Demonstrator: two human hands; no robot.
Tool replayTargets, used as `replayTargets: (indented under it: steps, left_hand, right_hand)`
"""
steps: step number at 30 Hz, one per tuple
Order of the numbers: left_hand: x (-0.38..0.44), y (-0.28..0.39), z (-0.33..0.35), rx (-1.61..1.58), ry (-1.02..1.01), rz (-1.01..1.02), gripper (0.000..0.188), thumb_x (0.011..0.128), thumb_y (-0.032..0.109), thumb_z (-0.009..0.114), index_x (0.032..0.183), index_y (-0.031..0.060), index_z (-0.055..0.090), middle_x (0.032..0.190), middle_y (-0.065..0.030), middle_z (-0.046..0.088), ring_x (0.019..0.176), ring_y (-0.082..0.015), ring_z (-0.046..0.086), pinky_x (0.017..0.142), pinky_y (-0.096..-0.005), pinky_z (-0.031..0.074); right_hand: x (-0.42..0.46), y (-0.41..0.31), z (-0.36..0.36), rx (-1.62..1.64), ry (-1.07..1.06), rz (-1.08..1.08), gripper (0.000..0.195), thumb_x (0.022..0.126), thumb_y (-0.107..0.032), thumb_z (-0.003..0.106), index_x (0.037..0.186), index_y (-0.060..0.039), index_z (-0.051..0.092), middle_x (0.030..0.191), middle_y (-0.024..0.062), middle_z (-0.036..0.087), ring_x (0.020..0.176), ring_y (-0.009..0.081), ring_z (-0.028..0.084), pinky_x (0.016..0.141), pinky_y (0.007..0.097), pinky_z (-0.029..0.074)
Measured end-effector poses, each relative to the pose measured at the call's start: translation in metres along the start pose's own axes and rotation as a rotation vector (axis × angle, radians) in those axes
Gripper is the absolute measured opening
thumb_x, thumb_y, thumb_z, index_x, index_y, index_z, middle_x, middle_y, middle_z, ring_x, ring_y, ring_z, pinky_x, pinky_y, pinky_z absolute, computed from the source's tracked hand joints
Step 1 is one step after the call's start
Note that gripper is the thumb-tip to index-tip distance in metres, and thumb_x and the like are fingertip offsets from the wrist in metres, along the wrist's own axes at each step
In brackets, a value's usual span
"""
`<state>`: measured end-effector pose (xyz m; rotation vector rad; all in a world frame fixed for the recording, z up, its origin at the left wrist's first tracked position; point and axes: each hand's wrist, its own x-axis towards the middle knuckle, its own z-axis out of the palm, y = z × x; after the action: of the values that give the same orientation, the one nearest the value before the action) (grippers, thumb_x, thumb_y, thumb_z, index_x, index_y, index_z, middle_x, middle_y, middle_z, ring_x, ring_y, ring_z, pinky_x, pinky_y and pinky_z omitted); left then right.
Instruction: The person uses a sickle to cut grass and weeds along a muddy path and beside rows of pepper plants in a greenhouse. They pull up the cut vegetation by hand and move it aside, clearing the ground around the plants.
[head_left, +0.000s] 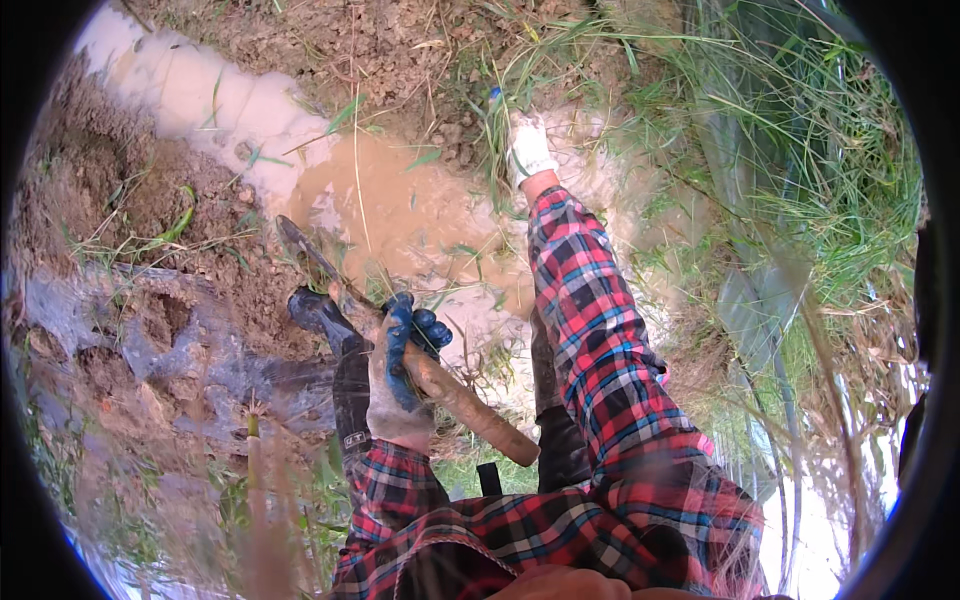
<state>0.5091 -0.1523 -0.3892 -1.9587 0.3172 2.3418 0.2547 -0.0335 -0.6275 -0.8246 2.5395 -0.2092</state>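
My left hand (409, 352), in a grey glove with a blue coated palm, grips the thick round wooden handle (465, 405) of a hand tool. Its narrow, muddy blade (304, 244) points up and left, over the soil at the puddle's edge. Farther forward, my right hand (530, 146) reaches out in a muddy white glove with a blue fingertip showing. Its fingers are mostly hidden, but a tuft of long green grass (496, 154) passes through its grasp and hangs beside the wrist.
Muddy water (390, 195) runs between banks of wet, clumpy soil (187, 217). My black boots (349, 390) stand on either side. Torn, soil-covered plastic film (225, 382) lies at left. Dense grass (847, 150) and a clear plastic sheet (757, 300) line the right. Blurred dry stems cross the foreground.
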Motion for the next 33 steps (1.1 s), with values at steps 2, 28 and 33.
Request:
replayTargets:
  steps: [2, 28, 33]
  left_hand:
    - [-0.002, -0.007, 0.008, -0.025, 0.058, 0.101, 0.041, 0.096, 0.029, 0.049, 0.13, 0.0068, 0.05, 0.1, -0.0057, 0.062, 0.084, -0.0195, 0.062, 0.074, -0.0358, 0.054]
    - [0.023, -0.024, -0.004, -0.043, -0.087, 0.009, 0.04, 0.098, 0.029, 0.046, 0.132, 0.0083, 0.049, 0.105, -0.0036, 0.063, 0.087, -0.0154, 0.063, 0.078, -0.0338, 0.055]
    - [0.017, -0.022, 0.006, -0.035, -0.082, -0.018, 0.038, 0.096, 0.03, 0.051, 0.127, 0.0083, 0.052, 0.101, -0.0029, 0.06, 0.084, -0.0153, 0.059, 0.078, -0.0337, 0.053]
  right_hand:
    - [-0.013, -0.006, -0.02, -0.052, -0.011, -0.01, 0.023, 0.084, -0.008, 0.044, 0.097, -0.0046, 0.062, 0.089, 0.023, 0.062, 0.09, 0.0357, 0.058, 0.085, 0.0426, 0.042]
    - [0.036, 0.233, -0.045, -0.319, 0.188, 0.205, 0.017, 0.086, -0.016, 0.05, 0.094, -0.0113, 0.064, 0.08, 0.0186, 0.066, 0.076, 0.0354, 0.064, 0.076, 0.0446, 0.047]
    - [0.028, 0.218, -0.044, -0.349, 0.165, 0.21, 0.021, 0.086, -0.014, 0.046, 0.098, -0.0083, 0.063, 0.092, 0.0163, 0.066, 0.086, 0.0344, 0.062, 0.079, 0.0431, 0.046]
